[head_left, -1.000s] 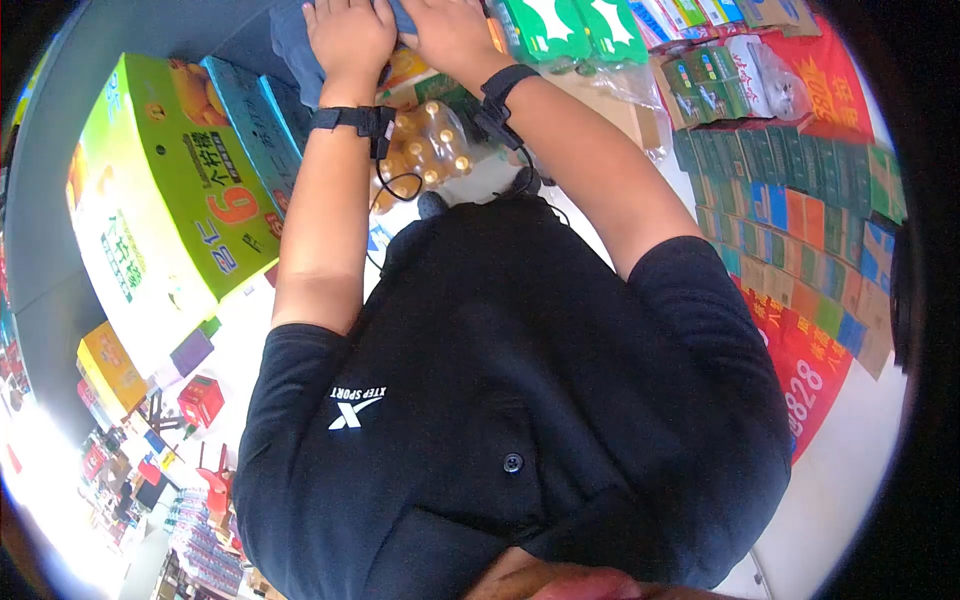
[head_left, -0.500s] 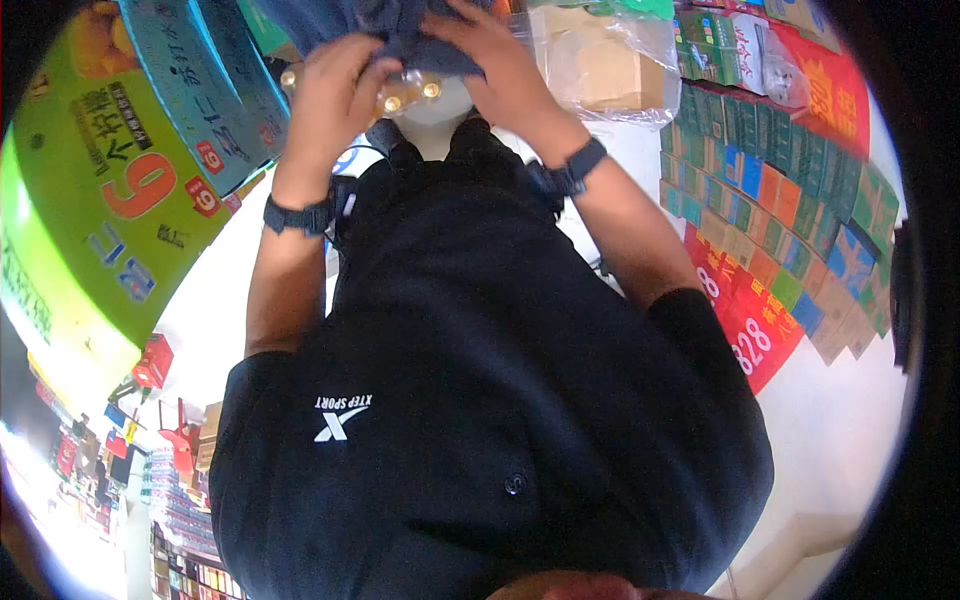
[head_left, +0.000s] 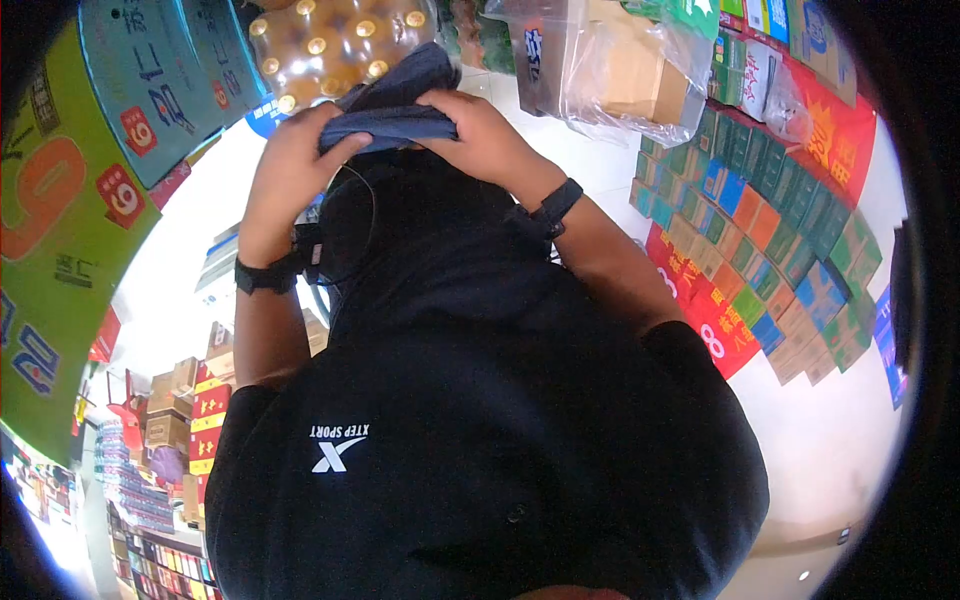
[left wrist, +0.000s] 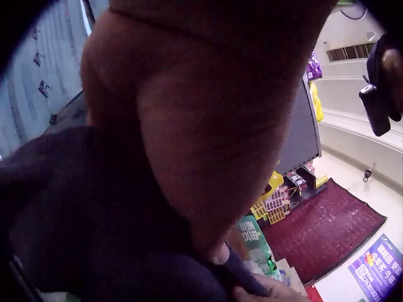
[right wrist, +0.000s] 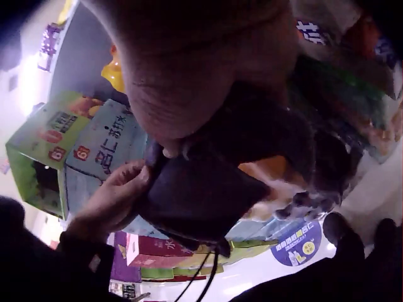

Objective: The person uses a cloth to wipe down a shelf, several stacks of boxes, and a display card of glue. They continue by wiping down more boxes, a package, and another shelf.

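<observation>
A piece of dark blue-grey cloth [head_left: 390, 122], folded and bunched, is stretched between both hands in front of the body. My left hand [head_left: 285, 175] pinches its near edge, thumb on top. My right hand [head_left: 490, 140] grips the opposite end between thumb and fingers. In the right wrist view the cloth [right wrist: 195, 195] hangs down in loose folds, and the left hand's fingertips [right wrist: 135, 179] hold its edge. The left wrist view is mostly filled by the hand [left wrist: 208, 132], with dark cloth [left wrist: 94, 220] beneath it.
Just beyond the cloth stands a wrapped pack of gold-capped bottles [head_left: 330, 45]. Blue cartons [head_left: 160, 80] and a large green carton [head_left: 50, 230] rise at the left. An open box in clear plastic [head_left: 630, 75] sits right of the hands, near stacked small cartons [head_left: 760, 210].
Both hands have drawn the cloth back toward the body. Earlier they lay flat on it farther out; now they grip its edge. The bottle pack shows more fully.
</observation>
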Demonstrator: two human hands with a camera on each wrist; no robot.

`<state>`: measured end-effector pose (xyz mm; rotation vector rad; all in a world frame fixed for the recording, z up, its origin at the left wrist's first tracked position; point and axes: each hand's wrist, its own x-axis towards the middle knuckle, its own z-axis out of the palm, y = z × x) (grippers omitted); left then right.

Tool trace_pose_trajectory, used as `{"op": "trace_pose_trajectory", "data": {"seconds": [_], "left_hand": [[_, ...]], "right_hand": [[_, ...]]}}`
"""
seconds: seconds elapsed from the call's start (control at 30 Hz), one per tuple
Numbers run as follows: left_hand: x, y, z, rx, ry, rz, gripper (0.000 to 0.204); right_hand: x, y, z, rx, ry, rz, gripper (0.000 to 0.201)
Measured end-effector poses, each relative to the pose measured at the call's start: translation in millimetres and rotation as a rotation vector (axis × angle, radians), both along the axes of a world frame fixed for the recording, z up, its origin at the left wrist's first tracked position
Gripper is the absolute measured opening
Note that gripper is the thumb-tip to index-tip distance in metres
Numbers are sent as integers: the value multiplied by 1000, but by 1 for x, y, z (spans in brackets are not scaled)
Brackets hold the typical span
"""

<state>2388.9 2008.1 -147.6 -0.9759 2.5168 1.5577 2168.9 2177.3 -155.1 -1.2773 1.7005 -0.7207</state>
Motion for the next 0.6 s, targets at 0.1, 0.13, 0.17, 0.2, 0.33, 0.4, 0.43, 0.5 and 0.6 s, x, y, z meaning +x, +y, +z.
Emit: {"op": "trace_pose_trajectory", "data": {"seconds": [0.1,0.13,0.17,0.2,0.33,0.4,0.43,0.5,0.6], "left_hand": [[8,2,16,-24,-53,167,37],[14,2,14,-96,-57,181,36],[16,4,14,-63,-67,321,33],[16,-1,15,-155,26,357,29],[-8,-21,21,-609,205,454,29],[-30,-30,-1,-892,267,474,37],[-37,-37,0,-812,209,368,43],[-57,-45,-9,-677,-59,381,22],[-58,-47,-82,-562,-15,369,37]], "right_hand": [[0,-9,17,-14,80,-2,46],[2,-10,23,-74,109,-17,47],[1,-12,30,-129,140,-31,48],[-2,-20,35,-129,145,-21,48],[-34,-68,19,-287,403,-34,56],[-65,-107,7,-284,538,52,66],[-59,-120,11,-295,529,71,66],[-40,-139,13,-226,476,39,76],[-23,-120,-91,-128,701,253,88]]}}
